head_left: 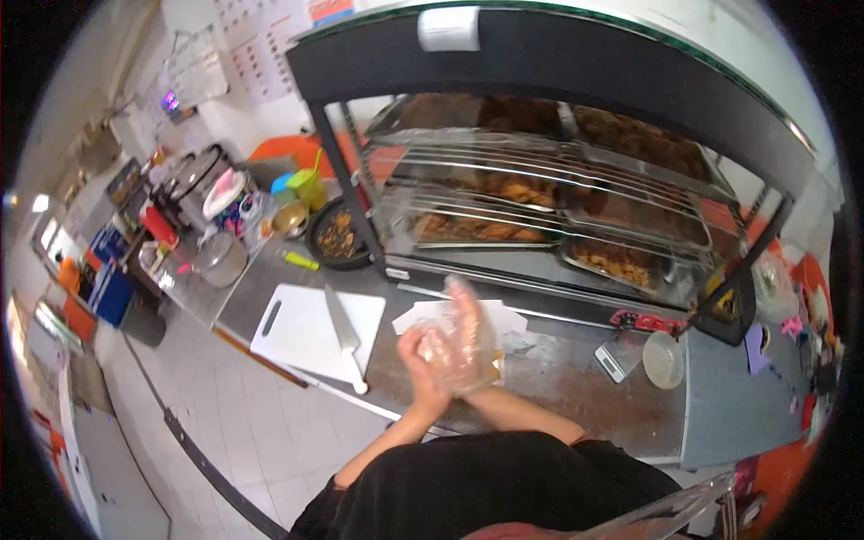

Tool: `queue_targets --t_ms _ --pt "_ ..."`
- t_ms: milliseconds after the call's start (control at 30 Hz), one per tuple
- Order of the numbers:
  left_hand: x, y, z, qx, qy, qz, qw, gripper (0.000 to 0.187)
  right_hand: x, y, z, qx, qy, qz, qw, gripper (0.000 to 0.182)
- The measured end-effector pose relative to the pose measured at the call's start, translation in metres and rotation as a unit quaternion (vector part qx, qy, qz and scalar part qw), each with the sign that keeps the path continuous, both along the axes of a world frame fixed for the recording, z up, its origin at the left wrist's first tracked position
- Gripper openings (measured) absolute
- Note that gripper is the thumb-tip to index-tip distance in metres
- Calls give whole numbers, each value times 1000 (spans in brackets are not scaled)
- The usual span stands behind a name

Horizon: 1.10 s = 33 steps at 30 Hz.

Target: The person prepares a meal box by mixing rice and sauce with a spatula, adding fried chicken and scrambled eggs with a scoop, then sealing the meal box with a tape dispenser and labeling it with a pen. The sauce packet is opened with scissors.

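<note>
Both hands are raised together over the counter. My right hand (470,328) is inside a clear plastic glove (486,346), its fingers stretched upward. Close against it, my left hand (421,355) has its fingers curled on crinkled clear plastic near the right palm; the exact grip is partly hidden. Behind and below the hands lies a white cut-out sheet, like an unfolded paper box (508,320). A small yellowish piece (498,364) shows beside the right wrist. To the left, a knife (342,324) rests across a white cutting board (297,328).
A heated display cabinet (531,279) with trays of cooked food (486,229) stands behind the counter. A black pan (335,236), a green-handled tool (300,260) and a lidded pot (220,259) are left. A small scale (618,357) and round container (663,360) sit right.
</note>
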<state>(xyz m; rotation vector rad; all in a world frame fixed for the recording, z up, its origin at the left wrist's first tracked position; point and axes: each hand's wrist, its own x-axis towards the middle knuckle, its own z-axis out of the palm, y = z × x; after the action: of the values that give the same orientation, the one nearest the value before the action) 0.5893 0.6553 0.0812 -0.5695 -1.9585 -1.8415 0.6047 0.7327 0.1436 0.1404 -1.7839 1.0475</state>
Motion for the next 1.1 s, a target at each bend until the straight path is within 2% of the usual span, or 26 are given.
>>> queue_targets --t_ms 33,100,133,167,200,233,267,300,367,400,467,533,600,667,700,767,800,867,933,1000,1067,1100 --pt "-14 -14 -11 8 -7 16 1000 56 -8 -30 -6 109 36 -45 992 59" --pt "-49 -65 -24 101 -72 71 990 40 -13 -72 -15 151 -9 93 984 57" --pt "-54 -87 -11 -10 19 172 985 34 -23 -90 -34 156 -14 107 982 57" --pt "-64 -109 -17 -53 17 215 975 36 -38 -106 -61 91 -88 201 971 53" --pt "-72 -129 -23 -100 14 254 962 38 -50 -122 -66 21 -161 289 943 50" --pt "-82 -144 -29 -101 10 263 959 38 -62 -126 -69 92 -183 299 932 52" --pt "-95 -160 -33 -64 -49 226 971 39 -75 -137 -77 92 -184 306 929 52" --pt "-110 -175 -38 -24 -108 187 976 40 -89 -149 -88 141 -217 307 916 53" --pt "-148 -198 -51 -30 -126 169 977 38 -115 -160 -93 263 -259 295 881 55" --pt "-170 -211 -60 -42 -141 144 978 36 -127 -166 -91 263 -263 295 880 55" --pt "-242 -249 -105 -10 -117 139 983 29 -160 -181 -85 138 -389 454 790 51" --pt "-304 -279 -117 4 -148 138 979 26 -189 -199 -104 122 -401 441 794 49" --pt "-349 -285 -89 -3 -154 140 978 28 -204 -209 -112 108 -419 424 796 47" --pt "-393 -291 -80 -168 -220 100 956 36 -219 -217 -110 68 -441 389 806 43" --pt "-417 -291 -85 -175 -220 86 956 36 -224 -218 -107 44 -455 367 810 43" --pt "-464 -287 -103 -293 -190 -45 936 51 -227 -215 -86 11 -473 308 826 41" --pt "-483 -283 -96 -302 -187 -67 932 51 -226 -212 -79 -13 -486 259 834 40" --pt "-522 -268 -77 -456 -127 -129 871 57 -216 -203 -78 -37 -492 193 848 38" --pt "-549 -249 -45 -431 -70 -69 897 54 -205 -194 -77 -51 -493 128 859 36" --pt "-591 -226 -25 -427 -31 -51 902 49 -193 -191 -75 -113 -475 45 872 32" --pt "-644 -201 -27 -422 105 28 900 48 -188 -187 -75 -134 -477 11 868 30" --pt "-655 -191 -11 -420 109 47 900 46 -188 -187 -75 -152 -481 -10 863 28"
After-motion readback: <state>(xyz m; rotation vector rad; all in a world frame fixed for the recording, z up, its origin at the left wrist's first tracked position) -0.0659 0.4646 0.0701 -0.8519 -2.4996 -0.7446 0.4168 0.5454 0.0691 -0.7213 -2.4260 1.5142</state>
